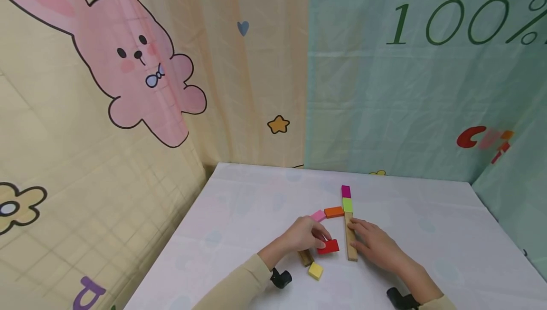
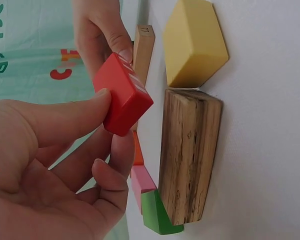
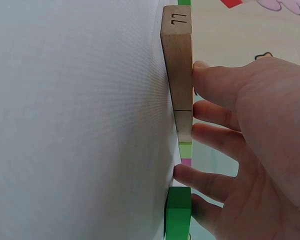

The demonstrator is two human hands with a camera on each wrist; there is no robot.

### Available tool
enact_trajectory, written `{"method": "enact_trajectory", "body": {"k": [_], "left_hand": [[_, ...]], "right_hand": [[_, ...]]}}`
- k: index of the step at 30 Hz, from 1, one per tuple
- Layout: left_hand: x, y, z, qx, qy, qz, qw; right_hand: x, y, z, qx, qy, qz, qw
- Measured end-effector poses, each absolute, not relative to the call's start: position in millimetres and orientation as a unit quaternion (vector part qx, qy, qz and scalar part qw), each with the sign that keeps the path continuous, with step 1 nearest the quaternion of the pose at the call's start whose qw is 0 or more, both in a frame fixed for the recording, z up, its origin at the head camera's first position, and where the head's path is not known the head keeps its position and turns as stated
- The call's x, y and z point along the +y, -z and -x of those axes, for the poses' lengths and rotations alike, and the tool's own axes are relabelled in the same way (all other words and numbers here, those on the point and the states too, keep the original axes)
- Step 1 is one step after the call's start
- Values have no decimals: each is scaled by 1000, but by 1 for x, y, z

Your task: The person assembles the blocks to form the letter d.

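Note:
My left hand (image 1: pixel 304 235) pinches a red block (image 2: pixel 122 95) between thumb and fingertips, raised over the table. Close under it lie a dark-grained wooden block (image 2: pixel 190 155) and a yellow block (image 2: pixel 195 45), end to end. The right hand (image 1: pixel 378 246) rests along two plain wooden blocks (image 1: pixel 350 239) set in a line, its thumb and fingertips on them, fingers extended. A light green block (image 1: pixel 347 205) and a magenta block (image 1: pixel 345 191) extend this line at the far end. A green block (image 3: pixel 179 212) sits by the right hand's outer fingers, hidden in the head view.
From the line's upper part an orange block (image 1: pixel 334 212) and a pink block (image 1: pixel 318 215) curve leftward, with another green block (image 2: pixel 155 212) beyond in the left wrist view. A white cloth covers the table (image 1: pixel 239 196). Printed curtains (image 1: pixel 256 72) hang behind and beside it.

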State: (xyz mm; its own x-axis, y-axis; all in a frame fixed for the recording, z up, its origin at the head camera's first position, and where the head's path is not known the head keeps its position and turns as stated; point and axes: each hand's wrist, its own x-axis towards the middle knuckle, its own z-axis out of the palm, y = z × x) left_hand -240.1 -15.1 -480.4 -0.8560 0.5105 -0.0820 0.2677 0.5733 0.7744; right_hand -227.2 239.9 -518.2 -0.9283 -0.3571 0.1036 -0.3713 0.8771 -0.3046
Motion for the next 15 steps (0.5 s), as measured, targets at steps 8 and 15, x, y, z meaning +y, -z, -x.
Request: {"method": "enact_trajectory", "body": {"k": [8, 15], "left_hand": [[-20, 484, 236, 874, -384, -241, 171], [-20, 489, 235, 868, -383, -259, 179]], "right_hand": [[241, 520, 227, -969, -162, -186, 17], [240, 520, 228, -969, -164, -183, 17]]}}
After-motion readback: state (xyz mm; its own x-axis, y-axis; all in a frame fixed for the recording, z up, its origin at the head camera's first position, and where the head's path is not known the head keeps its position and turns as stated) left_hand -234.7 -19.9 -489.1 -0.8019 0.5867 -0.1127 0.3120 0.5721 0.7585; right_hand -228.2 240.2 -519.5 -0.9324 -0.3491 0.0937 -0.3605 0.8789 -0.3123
